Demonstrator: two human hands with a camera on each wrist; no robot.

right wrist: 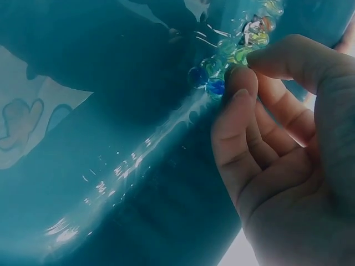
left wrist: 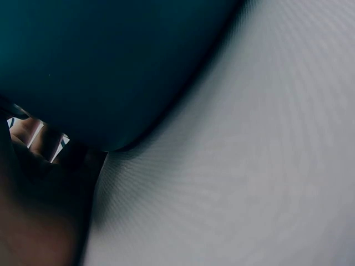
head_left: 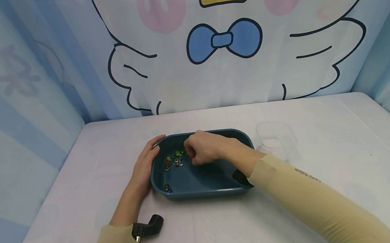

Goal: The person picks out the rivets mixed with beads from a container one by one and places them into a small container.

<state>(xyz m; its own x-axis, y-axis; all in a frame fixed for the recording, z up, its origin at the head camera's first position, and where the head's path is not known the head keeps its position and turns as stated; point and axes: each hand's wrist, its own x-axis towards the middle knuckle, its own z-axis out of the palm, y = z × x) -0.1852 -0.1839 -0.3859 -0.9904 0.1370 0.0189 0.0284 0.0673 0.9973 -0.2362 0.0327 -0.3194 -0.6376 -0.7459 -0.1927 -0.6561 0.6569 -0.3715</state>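
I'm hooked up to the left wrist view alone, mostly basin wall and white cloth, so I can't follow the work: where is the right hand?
Observer: The right hand reaches into the dark teal basin, its thumb and index fingertips at a cluster of glass marbles.

Operator: Do any marbles lie well away from that hand?

Observer: Yes, a brownish marble and a blue marble sit together in the basin's near left corner.

Operator: And what stands to the right of the basin?

Observer: A clear plastic container, partly behind the right forearm.
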